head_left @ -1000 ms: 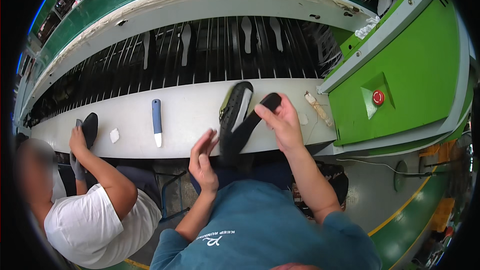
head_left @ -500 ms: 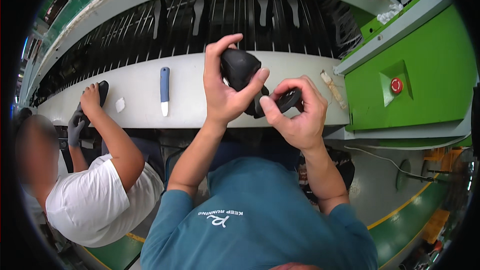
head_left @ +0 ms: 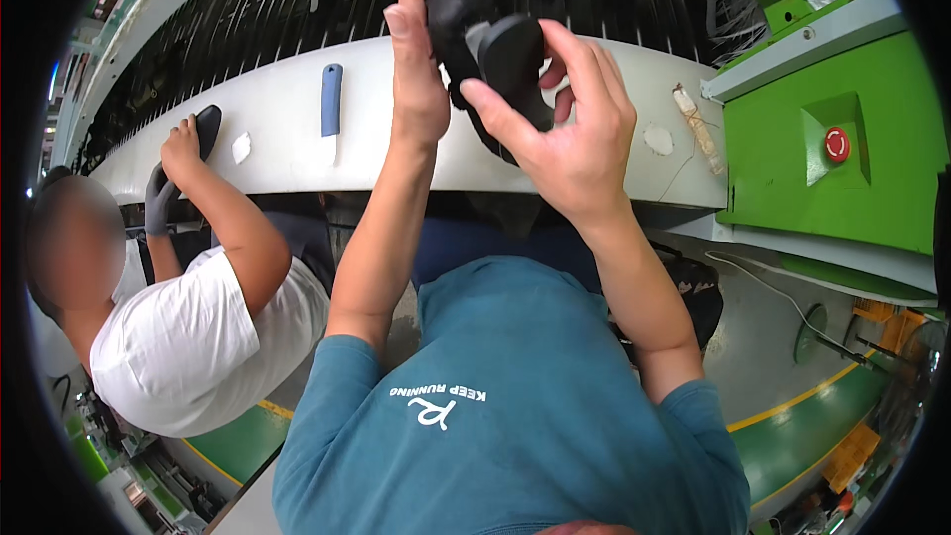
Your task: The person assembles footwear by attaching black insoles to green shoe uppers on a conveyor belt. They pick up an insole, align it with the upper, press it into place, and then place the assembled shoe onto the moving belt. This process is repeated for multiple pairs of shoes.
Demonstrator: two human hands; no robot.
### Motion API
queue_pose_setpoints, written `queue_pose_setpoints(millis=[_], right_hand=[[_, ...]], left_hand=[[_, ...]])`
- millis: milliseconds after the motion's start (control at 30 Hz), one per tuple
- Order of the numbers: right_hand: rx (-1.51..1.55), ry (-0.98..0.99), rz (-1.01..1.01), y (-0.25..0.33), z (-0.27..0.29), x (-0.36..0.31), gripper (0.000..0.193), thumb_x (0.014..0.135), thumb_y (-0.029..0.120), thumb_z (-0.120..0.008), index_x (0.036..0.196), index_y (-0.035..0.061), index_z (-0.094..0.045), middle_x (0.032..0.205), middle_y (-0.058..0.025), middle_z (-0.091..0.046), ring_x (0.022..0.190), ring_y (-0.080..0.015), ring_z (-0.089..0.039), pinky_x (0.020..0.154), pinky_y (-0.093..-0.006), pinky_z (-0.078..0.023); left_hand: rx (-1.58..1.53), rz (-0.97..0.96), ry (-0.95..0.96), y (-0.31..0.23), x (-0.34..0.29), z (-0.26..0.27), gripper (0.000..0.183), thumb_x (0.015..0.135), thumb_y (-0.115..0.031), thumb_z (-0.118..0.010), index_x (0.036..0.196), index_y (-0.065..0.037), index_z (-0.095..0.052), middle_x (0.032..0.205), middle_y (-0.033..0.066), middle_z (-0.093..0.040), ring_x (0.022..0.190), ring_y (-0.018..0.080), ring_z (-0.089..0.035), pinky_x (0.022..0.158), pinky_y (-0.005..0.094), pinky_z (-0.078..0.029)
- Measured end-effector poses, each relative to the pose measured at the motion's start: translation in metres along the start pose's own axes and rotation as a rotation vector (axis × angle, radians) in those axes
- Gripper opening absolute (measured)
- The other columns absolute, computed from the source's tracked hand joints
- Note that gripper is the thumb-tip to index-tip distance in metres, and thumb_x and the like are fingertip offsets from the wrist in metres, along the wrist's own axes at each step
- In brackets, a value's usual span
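A rounded black shoe upper [head_left: 459, 12] is held above the white ledge, with my left hand [head_left: 421, 79] closed round its left side. My right hand [head_left: 584, 134] grips a black shoe sole [head_left: 511, 48] between thumb and fingers. One end of the sole lies against or just in front of the upper; whether they are joined there I cannot tell. Part of the upper is hidden behind the sole and my right hand. To the left, a blue-handled knife [head_left: 331, 109] lies on the ledge.
Beyond the white ledge [head_left: 282, 134] runs a dark slatted conveyor carrying several sole-shaped pieces. A co-worker [head_left: 198, 367] at left holds a black shoe part [head_left: 207, 129]. At right are a wrapped stick [head_left: 698, 129], a white scrap [head_left: 658, 139] and a green panel with a red button [head_left: 837, 145].
Both hands have moved up and away from me with the shoe parts. The sole has swung from right of the upper to in front of it. A white scrap now shows at right.
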State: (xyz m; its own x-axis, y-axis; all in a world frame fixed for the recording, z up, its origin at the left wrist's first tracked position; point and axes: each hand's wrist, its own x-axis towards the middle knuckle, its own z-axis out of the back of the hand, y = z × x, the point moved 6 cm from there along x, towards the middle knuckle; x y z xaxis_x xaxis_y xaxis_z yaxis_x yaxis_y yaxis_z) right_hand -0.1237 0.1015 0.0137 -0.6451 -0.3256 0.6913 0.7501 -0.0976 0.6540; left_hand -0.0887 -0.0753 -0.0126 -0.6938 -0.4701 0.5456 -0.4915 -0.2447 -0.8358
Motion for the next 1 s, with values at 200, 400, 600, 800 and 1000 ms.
queue_pose_setpoints(millis=[200,400,600,800,1000], right_hand=[[-0.116,-0.034,0.082,-0.003,-0.006,0.012,0.062,0.072,0.034,-0.101,0.12,0.0014,-0.077,0.099,-0.0086,-0.067,0.086,-0.028,-0.068,0.074,-0.0407,-0.058],[-0.123,0.051,0.009,-0.002,-0.005,0.021,0.066,0.074,0.026,-0.103,0.128,-0.0026,-0.078,0.098,-0.0074,-0.07,0.083,-0.0166,-0.069,0.067,-0.0302,-0.06],[-0.088,0.094,-0.091,0.016,0.003,0.031,0.057,0.079,0.019,-0.099,0.124,-0.0071,-0.075,0.1,-0.0142,-0.068,0.079,-0.023,-0.074,0.068,-0.0339,-0.061],[-0.013,0.071,-0.093,-0.004,-0.005,0.028,0.055,0.078,0.018,-0.099,0.123,-0.0053,-0.075,0.101,-0.0137,-0.069,0.08,-0.0226,-0.074,0.067,-0.034,-0.061],[-0.043,0.075,-0.091,-0.002,-0.006,0.029,0.054,0.078,0.018,-0.099,0.122,-0.0035,-0.076,0.099,-0.0129,-0.068,0.08,-0.0227,-0.074,0.067,-0.0343,-0.061]], left_hand=[[-0.13,0.02,0.042,0.022,0.017,-0.003,0.089,0.116,-0.075,-0.01,0.141,-0.007,-0.061,0.114,0.0048,-0.063,0.103,0.0138,-0.059,0.1,0.0306,-0.046],[-0.161,0.071,0.034,0.023,0.024,-0.012,0.087,0.116,-0.074,-0.011,0.137,-0.007,-0.063,0.112,0.0051,-0.067,0.103,0.0141,-0.062,0.096,0.031,-0.05],[-0.155,0.052,0.042,0.03,0.026,-0.013,0.086,0.117,-0.073,-0.013,0.134,-0.006,-0.065,0.109,0.0043,-0.068,0.102,0.0136,-0.063,0.096,0.0303,-0.051],[-0.184,0.021,0.042,0.035,0.029,-0.014,0.086,0.118,-0.072,-0.013,0.132,-0.006,-0.066,0.109,0.0049,-0.069,0.102,0.0139,-0.064,0.097,0.0306,-0.051],[-0.214,0.031,0.073,0.036,0.028,-0.016,0.084,0.118,-0.071,-0.012,0.133,-0.006,-0.063,0.109,0.0054,-0.069,0.103,0.0142,-0.064,0.098,0.031,-0.052]])
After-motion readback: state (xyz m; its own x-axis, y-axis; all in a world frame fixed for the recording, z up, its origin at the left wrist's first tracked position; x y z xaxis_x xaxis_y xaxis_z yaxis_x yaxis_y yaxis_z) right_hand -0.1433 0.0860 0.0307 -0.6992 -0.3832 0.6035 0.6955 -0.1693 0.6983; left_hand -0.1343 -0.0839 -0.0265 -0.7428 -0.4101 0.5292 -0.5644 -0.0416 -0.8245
